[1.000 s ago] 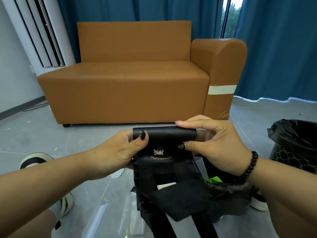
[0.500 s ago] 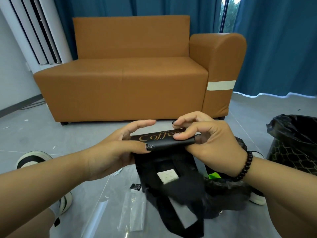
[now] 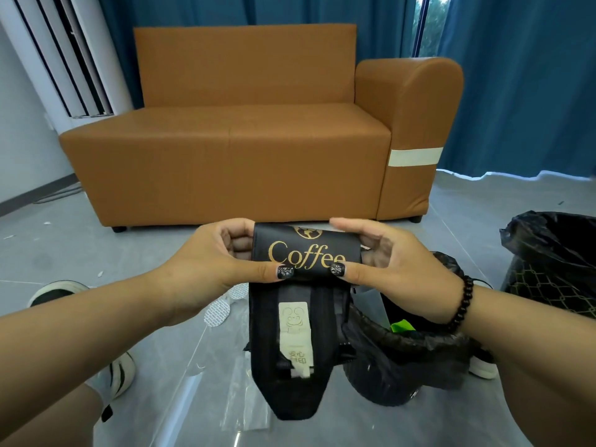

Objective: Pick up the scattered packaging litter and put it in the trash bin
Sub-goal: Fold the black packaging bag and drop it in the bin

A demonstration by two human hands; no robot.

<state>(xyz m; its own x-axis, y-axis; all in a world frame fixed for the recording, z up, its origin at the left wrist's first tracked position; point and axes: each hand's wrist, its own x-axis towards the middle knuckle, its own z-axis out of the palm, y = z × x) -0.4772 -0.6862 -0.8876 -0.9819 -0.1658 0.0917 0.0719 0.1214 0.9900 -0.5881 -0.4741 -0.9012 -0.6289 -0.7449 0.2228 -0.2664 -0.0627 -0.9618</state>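
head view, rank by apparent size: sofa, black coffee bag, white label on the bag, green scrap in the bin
1. Sofa, largest by far, though farthest away.
2. Black coffee bag, held up near the camera by both hands, so it looks inflated.
3. White label on the bag.
4. Green scrap, smallest; partly hidden in the bin.

both forearms reach in from the lower corners and meet at the middle of the view. the left hand (image 3: 206, 262) sits palm turned inward, its fingers (image 3: 237, 240) curled behind the top of a black coffee bag (image 3: 306, 250) and its thumb laid flat across the front lower edge — a pinch. the right hand (image 3: 393, 266) mirrors it, fingers hooked over the bag's far top corner, thumb pressed on the front, dark decorated nails showing. a black bead bracelet (image 3: 462, 301) rings the right wrist — both wrists roughly level.
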